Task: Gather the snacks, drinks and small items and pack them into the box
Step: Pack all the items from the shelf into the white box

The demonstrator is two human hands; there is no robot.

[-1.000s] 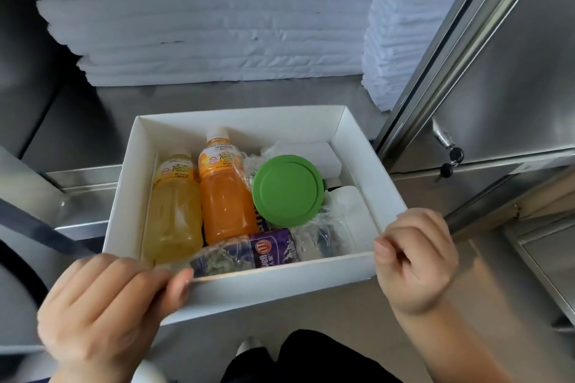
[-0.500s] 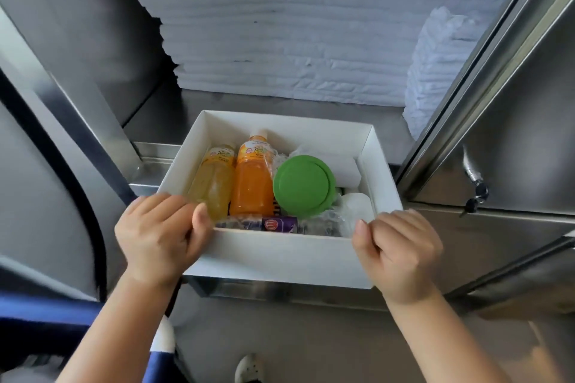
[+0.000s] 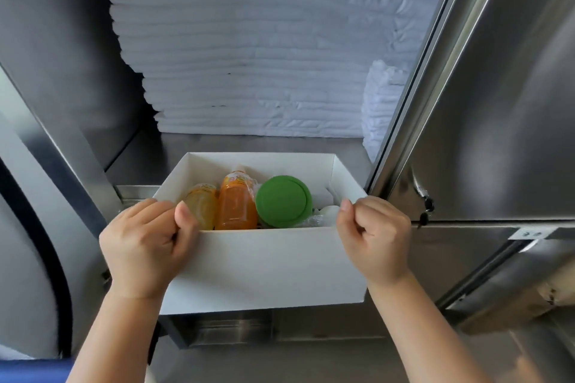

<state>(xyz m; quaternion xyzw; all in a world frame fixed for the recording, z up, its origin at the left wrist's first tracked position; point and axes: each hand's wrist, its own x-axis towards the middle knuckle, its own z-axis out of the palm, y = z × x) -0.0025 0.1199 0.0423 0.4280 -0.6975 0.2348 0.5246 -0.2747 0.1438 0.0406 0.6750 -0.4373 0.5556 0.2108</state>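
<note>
A white cardboard box (image 3: 267, 267) is held up at the mouth of a steel cabinet. My left hand (image 3: 143, 246) grips its near left corner, thumb over the rim. My right hand (image 3: 373, 239) grips the near right corner the same way. Inside lie a yellow drink bottle (image 3: 202, 208), an orange drink bottle (image 3: 236, 205), a container with a round green lid (image 3: 283, 200) and some clear-wrapped white items (image 3: 323, 216). The box's near wall hides whatever lies at its front.
A tall stack of white foam sheets (image 3: 258, 50) fills the back of the cabinet, with a smaller white stack (image 3: 382, 102) on the right. The open steel door (image 3: 497, 87) with a key (image 3: 424, 211) stands right. A steel ledge (image 3: 133, 190) runs at the left.
The box has risen and moved forward toward the cabinet shelf, and the view tilted up. Both hands keep their grip on the near corners.
</note>
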